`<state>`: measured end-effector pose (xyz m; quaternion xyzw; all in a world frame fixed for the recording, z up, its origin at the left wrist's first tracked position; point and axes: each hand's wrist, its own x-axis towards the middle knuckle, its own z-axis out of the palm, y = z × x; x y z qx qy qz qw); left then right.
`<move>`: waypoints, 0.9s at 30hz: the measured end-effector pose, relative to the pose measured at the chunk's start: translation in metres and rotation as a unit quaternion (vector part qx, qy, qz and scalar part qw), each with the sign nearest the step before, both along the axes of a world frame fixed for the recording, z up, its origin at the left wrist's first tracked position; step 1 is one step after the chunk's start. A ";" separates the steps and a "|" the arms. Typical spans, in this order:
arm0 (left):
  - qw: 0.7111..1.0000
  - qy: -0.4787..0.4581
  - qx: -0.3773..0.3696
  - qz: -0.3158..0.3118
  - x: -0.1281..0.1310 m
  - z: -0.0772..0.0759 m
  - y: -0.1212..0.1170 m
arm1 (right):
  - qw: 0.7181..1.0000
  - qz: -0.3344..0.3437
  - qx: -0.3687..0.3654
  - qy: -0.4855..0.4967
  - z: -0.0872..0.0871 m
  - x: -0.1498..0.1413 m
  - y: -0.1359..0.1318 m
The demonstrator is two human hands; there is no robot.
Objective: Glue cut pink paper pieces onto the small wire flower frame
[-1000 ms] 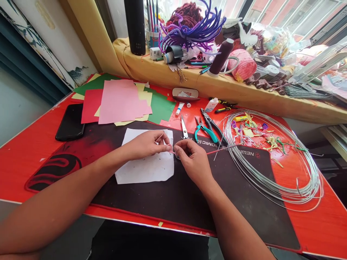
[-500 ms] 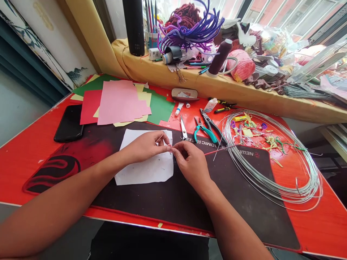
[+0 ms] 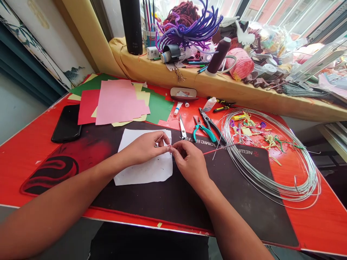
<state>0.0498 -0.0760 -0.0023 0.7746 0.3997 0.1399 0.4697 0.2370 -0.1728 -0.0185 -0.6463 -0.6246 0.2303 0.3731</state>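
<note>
My left hand (image 3: 146, 146) and my right hand (image 3: 191, 160) meet fingertip to fingertip above a creased white sheet of paper (image 3: 146, 174). Both are closed in a pinch. A thin wire with a reddish wrapping (image 3: 214, 150) runs out of my right hand toward the right, its bare far part reaching over the wire coil. Its near end sits between the fingertips of both hands, mostly hidden by them. The white sheet, with dark specks on it, lies on the black desk mat (image 3: 130, 204).
Scissors (image 3: 182, 128), teal-handled pliers (image 3: 204, 133) and black pliers (image 3: 213, 124) lie beyond my hands. A big coil of silvery wire (image 3: 271, 184) spreads at right around colourful scraps (image 3: 246, 130). Coloured paper (image 3: 116, 101) and a black phone (image 3: 66, 124) are at left.
The whole view has shifted very slightly. My hands keep the same pinch at the same spot, with hardly any visible movement of the fingers or wire.
</note>
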 end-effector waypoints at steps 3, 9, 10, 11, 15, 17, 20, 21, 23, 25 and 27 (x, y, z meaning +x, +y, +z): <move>1.000 0.008 0.008 0.000 0.000 0.000 -0.001 | 1.000 0.000 -0.002 0.002 0.000 0.000 0.001; 0.999 0.012 0.018 -0.025 0.000 0.001 -0.003 | 1.000 0.000 -0.003 0.003 -0.001 0.000 0.000; 0.999 0.015 0.021 -0.030 0.000 0.001 -0.003 | 1.000 0.001 -0.002 0.002 -0.001 0.000 0.000; 0.999 0.018 0.025 -0.035 0.000 0.002 -0.004 | 1.000 0.001 -0.002 0.001 -0.001 0.000 0.000; 0.998 0.030 0.040 -0.039 0.002 0.005 -0.008 | 1.000 0.004 -0.009 -0.011 -0.001 0.000 -0.001; 0.998 0.033 0.037 -0.038 0.002 0.005 -0.009 | 1.000 0.003 -0.011 -0.015 -0.001 -0.001 -0.001; 0.999 0.030 0.023 -0.038 0.003 0.003 -0.007 | 1.000 0.003 -0.014 -0.016 0.000 0.000 0.000; 0.999 0.026 0.015 -0.036 0.002 0.002 -0.006 | 1.000 0.005 -0.016 -0.009 0.001 0.000 0.000; 1.000 0.013 -0.001 -0.028 0.002 0.001 -0.003 | 1.000 0.007 -0.020 0.017 0.003 0.002 0.001; 1.000 -0.006 -0.024 -0.017 0.001 0.001 -0.001 | 0.999 0.004 -0.024 0.045 0.007 0.004 0.002; 0.998 -0.022 -0.057 -0.010 0.000 0.002 0.000 | 0.998 -0.003 -0.024 0.064 0.009 0.005 0.002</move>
